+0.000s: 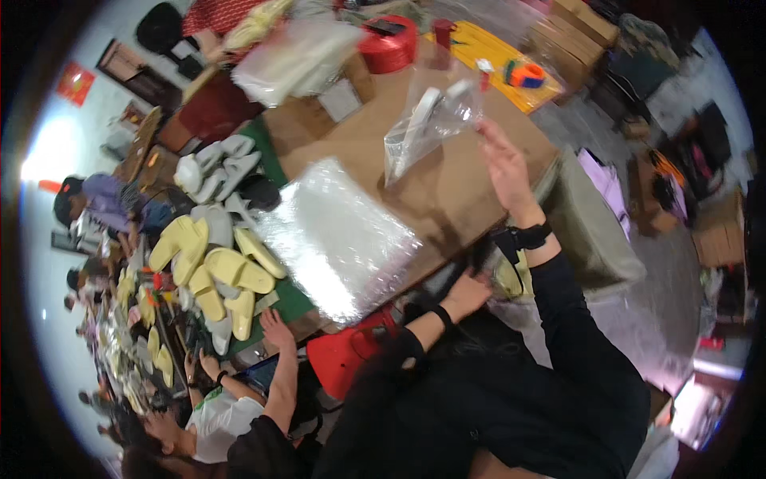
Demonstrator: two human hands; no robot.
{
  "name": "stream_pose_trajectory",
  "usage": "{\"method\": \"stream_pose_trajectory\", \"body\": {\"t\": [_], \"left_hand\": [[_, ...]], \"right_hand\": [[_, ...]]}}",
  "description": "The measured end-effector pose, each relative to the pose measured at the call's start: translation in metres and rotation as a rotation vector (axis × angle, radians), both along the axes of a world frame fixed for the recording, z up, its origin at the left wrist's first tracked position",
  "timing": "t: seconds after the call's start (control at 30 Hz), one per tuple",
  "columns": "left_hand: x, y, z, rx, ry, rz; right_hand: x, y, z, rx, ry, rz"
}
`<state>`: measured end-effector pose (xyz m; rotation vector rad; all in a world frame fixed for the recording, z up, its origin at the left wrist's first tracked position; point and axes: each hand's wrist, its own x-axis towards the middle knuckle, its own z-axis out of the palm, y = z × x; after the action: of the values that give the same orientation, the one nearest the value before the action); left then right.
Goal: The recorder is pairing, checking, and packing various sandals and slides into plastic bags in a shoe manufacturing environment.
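Bag [431,124] of clear plastic w/ a white slipper inside hangs up over the far right part of the brown table [351,152], just below the raised right hand [504,164]. Fingers look spread toward the bag's right edge; can't tell if they pinch it or are just off it. Left hand [467,294] sits low at the near table edge, well apart from the right, curled; what it grips, if anything, is hidden.

Handling, my read: thin film, light, floppy, slick & crinkly; the slipper is soft foam, not fragile, but will slide to the low corner and swing the bag. Best hold is prob. at the open mouth or a top corner, or under the slipper.

Stack of shiny clear bags [339,239] lies near left on the table. Yellow slippers [215,275] & white ones [215,164] are piled further left.
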<state>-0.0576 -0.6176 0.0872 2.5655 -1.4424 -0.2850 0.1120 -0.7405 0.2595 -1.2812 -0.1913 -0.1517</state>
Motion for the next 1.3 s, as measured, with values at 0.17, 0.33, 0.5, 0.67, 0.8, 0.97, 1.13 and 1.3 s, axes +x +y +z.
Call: {"method": "stream_pose_trajectory", "body": {"t": [0.17,0.33,0.5,0.67,0.8,0.97,1.13,1.3], "left_hand": [[0.004,0.001,0.017,0.02,-0.005,-0.045],[0.006,-0.011,0.015,-0.037,-0.011,-0.128],[0.007,-0.039,0.014,-0.092,-0.071,-0.247],[0.002,-0.062,0.03,-0.147,-0.092,-0.267],[-0.006,-0.08,0.046,-0.18,-0.135,-0.294],[-0.007,-0.068,0.041,-0.112,-0.127,-0.262],[-0.004,-0.053,0.024,-0.123,-0.206,-0.203],[-0.005,-0.041,0.018,-0.038,-0.249,-0.099]], "right_hand": [[-0.1,-0.115,0.038,0.441,-0.189,-0.129],[-0.207,-0.173,0.03,0.63,-0.158,-0.31],[-0.237,-0.184,-0.025,0.647,0.03,-0.391],[-0.219,-0.149,-0.035,0.227,0.03,-0.392],[-0.227,-0.154,-0.124,-0.582,0.358,-0.264],[-0.257,-0.152,-0.164,-1.399,0.726,0.123],[-0.261,-0.146,-0.183,-1.225,0.761,0.427],[-0.249,-0.134,-0.189,-1.366,0.73,0.619]]}}
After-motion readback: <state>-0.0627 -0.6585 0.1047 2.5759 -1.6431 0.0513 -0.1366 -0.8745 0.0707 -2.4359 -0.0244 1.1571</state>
